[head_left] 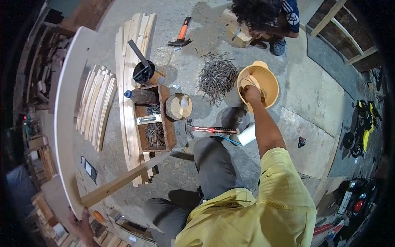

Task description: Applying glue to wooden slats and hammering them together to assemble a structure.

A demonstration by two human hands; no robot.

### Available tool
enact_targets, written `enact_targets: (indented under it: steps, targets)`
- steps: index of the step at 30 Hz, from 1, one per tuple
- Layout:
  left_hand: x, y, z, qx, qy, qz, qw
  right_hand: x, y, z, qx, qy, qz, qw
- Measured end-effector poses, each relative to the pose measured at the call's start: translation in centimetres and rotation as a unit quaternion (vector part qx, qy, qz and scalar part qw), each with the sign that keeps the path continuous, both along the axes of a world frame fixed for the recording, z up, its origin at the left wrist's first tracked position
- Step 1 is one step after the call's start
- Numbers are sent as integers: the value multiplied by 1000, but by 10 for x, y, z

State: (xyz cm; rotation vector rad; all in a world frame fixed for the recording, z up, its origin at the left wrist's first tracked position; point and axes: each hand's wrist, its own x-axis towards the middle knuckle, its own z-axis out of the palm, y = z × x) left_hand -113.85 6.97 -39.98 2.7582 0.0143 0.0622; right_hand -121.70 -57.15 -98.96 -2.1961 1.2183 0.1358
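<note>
At the lower left, my left hand [82, 228] grips the near end of a long pale board [66, 123], which looks curved and stands on its edge. A wooden strip [127, 179] runs from that end toward the middle. My right arm reaches forward, with my right hand [251, 94] inside a yellow plastic basin [270, 76]. Its fingers are bent, and what they hold is hidden. A few thin nails [264, 91] show beside it. Left of the basin lies a heap of nails [218, 78] on the concrete floor.
A wooden box [168, 138] of nails stands near a wood block [179, 107], a can [157, 76] and a bottle [144, 96]. Hammers [210, 129] [181, 35], a white roll [247, 134] and wood strips [127, 103] lie around. Another person [263, 18] crouches by a block at the far right.
</note>
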Motion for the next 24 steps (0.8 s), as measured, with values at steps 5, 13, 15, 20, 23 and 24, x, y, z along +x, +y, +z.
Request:
enact_targets:
  steps: [5,13,15,20,23,24]
  targets:
    - [-10,-6,5,109,28,10,994,-20,-9,-16,9,-186,-63,981]
    - [-21,0,-5,-108,12,-24,994,-21,4,75,378,-458,-264,760]
    - [-26,-6,-1,26,-16,-107,994,-16,38,144,456,-540,-223,671]
    - [-24,-7,7,97,-32,-87,991,-4,167,346,479,-567,46,669]
    - [-23,0,6,28,-76,-222,972,7,244,442,475,-574,186,640]
    - [-24,2,6,60,-65,-175,981,12,267,466,465,-577,226,632]
